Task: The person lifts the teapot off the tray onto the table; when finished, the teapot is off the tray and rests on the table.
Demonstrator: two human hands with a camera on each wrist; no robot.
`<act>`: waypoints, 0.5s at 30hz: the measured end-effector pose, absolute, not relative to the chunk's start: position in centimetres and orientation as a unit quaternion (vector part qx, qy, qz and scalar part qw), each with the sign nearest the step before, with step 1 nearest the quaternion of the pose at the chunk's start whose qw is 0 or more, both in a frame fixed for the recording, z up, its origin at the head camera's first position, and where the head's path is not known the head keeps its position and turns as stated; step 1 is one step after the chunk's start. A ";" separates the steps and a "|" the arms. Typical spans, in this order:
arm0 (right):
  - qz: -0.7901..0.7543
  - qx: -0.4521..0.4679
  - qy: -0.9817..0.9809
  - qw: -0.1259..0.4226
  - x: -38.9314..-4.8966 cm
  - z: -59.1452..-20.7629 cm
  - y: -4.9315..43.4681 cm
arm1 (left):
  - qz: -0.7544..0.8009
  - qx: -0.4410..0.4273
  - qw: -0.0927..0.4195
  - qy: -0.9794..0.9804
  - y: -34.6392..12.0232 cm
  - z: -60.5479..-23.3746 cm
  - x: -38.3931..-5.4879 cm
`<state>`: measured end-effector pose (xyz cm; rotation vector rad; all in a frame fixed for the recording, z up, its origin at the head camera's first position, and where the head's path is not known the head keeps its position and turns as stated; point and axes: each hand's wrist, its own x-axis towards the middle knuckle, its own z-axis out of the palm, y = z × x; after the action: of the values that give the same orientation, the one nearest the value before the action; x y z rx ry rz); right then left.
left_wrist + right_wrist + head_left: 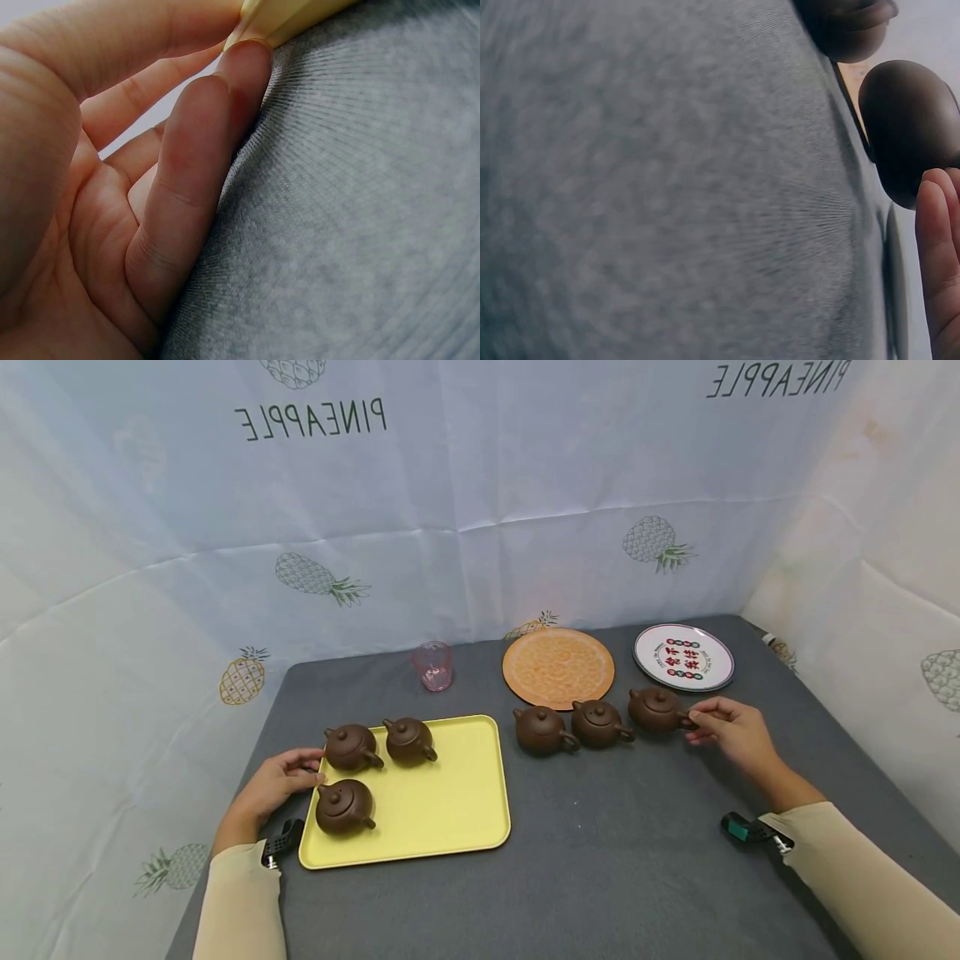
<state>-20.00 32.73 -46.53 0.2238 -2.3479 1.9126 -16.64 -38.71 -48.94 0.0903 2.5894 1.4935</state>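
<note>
My left hand [272, 787] is at the left edge of a yellow tray [431, 814], its thumb and a fingertip pinching the rim in the left wrist view. Three dark brown lidded teapots sit on the tray: one at the back-left corner [349, 747], another beside it [409, 741], and one nearer the front [344, 807]. At the right, my right hand [737, 737] pinches the handle of a brown teapot [655, 709]; its round body [907, 124] shows in the right wrist view. Two similar teapots, left [540, 730] and middle [598, 723], stand beside it.
Behind the teapots lies a round orange-patterned mat [558, 667]. White plates [712, 664] with red lettering are at the back right. A pink clear glass [433, 667] stands behind the tray. Pineapple-print cloth [480, 568] hangs behind the grey table [600, 860].
</note>
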 end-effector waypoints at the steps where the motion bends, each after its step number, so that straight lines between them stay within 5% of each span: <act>1: 0.627 0.072 -0.774 0.050 -20.0 -46.7 32.7 | 0.500 0.030 0.076 0.862 -38.7 -48.9 -16.7; 15: 0.646 0.059 -0.761 0.017 -20.1 -47.7 32.5 | 0.520 0.038 0.074 0.850 -38.4 -48.9 -16.6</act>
<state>-20.10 32.52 -47.70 0.1819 -2.3647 2.0068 -16.58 -38.44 -48.94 0.1139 2.5534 1.5598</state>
